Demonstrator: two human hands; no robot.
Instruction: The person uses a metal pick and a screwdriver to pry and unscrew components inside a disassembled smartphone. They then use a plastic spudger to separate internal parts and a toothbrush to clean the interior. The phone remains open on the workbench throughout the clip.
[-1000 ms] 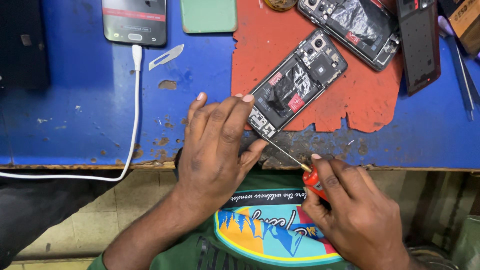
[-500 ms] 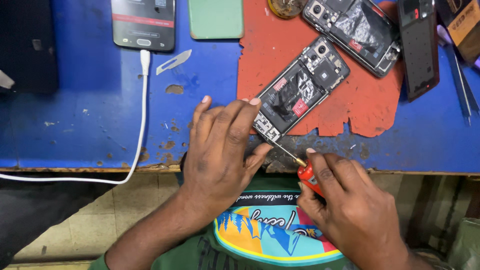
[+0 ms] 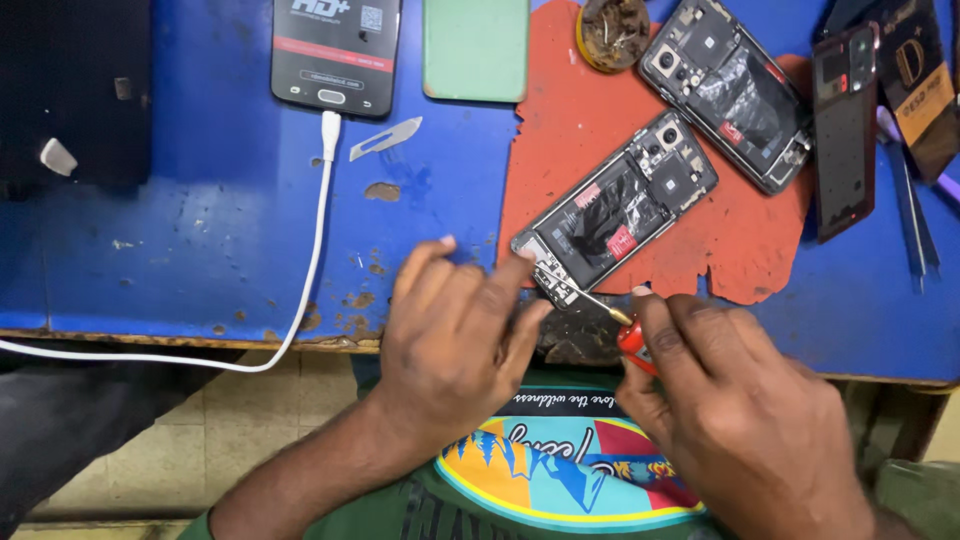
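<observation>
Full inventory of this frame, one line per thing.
opened phone: 1, black, on red mat, lower end by the hands
second opened phone: 1, black, mat's upper right
red mat: 1, on blue table
back cover: 1, dark, right of mat
intact phone: 1, black, top, white cable plugged in
green case: 1, top centre
blade: 1, silver, beside cable
round dish: 1, brownish, top of mat
tweezers: far right
screwdriver: 1, red handle, tip at opened phone
left hand: steadies opened phone
right hand: holds screwdriver
</observation>
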